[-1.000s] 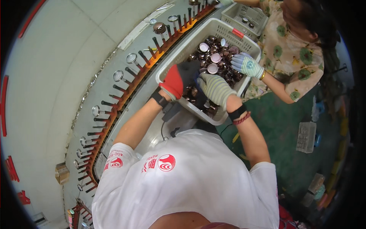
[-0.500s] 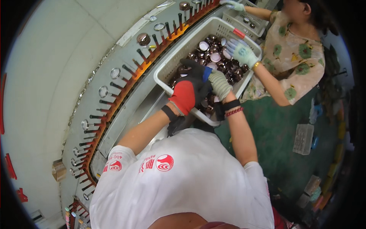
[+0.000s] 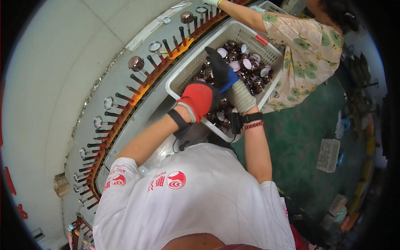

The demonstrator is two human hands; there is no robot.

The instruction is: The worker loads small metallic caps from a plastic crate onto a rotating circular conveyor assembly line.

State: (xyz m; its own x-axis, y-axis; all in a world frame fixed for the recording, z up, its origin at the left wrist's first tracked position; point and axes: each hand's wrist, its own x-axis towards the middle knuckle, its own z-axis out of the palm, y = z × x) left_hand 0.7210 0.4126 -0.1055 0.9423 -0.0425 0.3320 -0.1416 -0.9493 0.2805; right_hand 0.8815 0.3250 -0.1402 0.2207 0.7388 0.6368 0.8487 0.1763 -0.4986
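Both my hands are close together over a white plastic basket filled with shiny dark brown round caps, some showing pale pink or white faces. My left hand, in a red and black glove, is above the basket's near-left side. Its dark fingers are bent inward and mostly hidden, so I cannot tell what they hold. My right hand, in a black, blue and grey-striped glove, has its fingers stretched toward the far left above the caps. Nothing shows in it.
A curved conveyor track with upright dark spindles runs along the left; some carry round shiny caps. A co-worker in a flowered top stands beyond the basket, an arm reaching over the track. A clear plastic bin sits on the green floor.
My right hand has straightened its fingers away from my left hand. The track's spindles have shifted toward the lower left. The co-worker's gloved hand has left the basket and an arm now crosses toward the track.
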